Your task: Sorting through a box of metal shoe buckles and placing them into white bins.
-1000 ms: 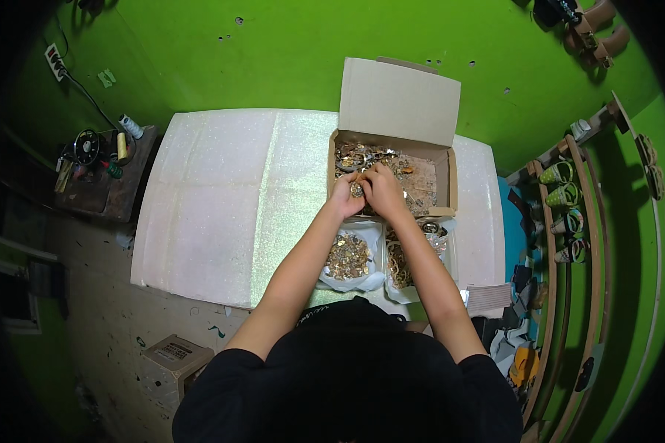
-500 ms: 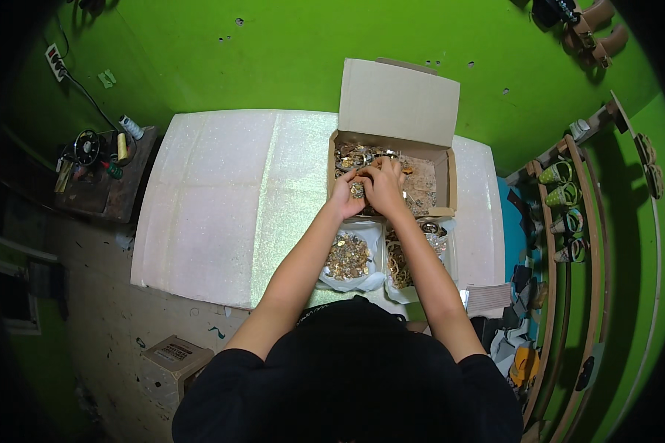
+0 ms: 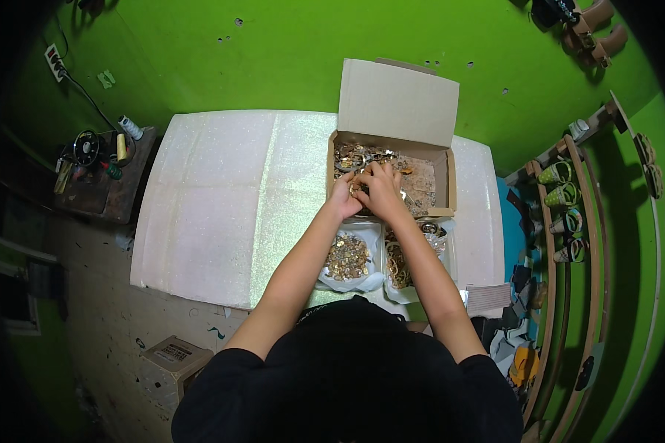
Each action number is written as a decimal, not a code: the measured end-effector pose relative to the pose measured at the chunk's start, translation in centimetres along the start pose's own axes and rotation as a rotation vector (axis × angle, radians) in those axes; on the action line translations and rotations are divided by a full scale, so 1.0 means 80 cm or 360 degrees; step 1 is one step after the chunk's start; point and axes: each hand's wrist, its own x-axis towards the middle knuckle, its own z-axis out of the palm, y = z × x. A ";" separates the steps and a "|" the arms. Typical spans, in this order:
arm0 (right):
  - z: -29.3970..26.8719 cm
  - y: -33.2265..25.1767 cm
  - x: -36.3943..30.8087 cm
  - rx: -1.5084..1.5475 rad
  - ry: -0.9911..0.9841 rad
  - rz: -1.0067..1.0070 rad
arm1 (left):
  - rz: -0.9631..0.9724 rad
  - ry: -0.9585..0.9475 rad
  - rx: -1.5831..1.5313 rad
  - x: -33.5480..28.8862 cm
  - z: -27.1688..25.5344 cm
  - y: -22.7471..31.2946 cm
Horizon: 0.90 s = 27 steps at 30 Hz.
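Observation:
Over the near left part of an open cardboard box [image 3: 451, 177], my left hand [image 3: 343, 198] is cupped around small gold-coloured metal pieces, which show partly between the hands. My right hand [image 3: 381, 193] reaches across with bent fingers at the left palm; whatever its fingertips pinch is too small to make out. Inside the box lies a heap of small metal pieces [image 3: 349, 156], mostly on the left, with bare cardboard showing on the right. Nearer me are a white plastic-lined container of gold and silver pieces [image 3: 347, 257] and another container with chain-like pieces [image 3: 399, 267].
A white shimmering cover [image 3: 207, 192] lies over the table, which stands against a green wall. On the left a dark stand [image 3: 103, 188] holds thread spools. A wooden shoe rack [image 3: 561, 221] stands at right, and a closed cardboard carton [image 3: 174, 362] is on the floor.
My right hand has shifted slightly left, and its fingers now cover more of the metal pieces in my left palm. The box and containers have stayed put.

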 end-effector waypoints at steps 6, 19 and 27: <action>0.007 0.002 0.006 0.0118 0.0034 -0.0054 | -0.0224 -0.0518 -0.0396 0.022 -0.050 0.016; -0.012 0.008 -0.003 0.1322 0.0006 0.0467 | -0.0031 -0.0078 -0.0111 0.004 -0.018 0.007; -0.024 0.006 -0.037 0.1481 -0.0429 0.0453 | -0.0089 -0.0234 -0.0146 -0.020 0.012 0.002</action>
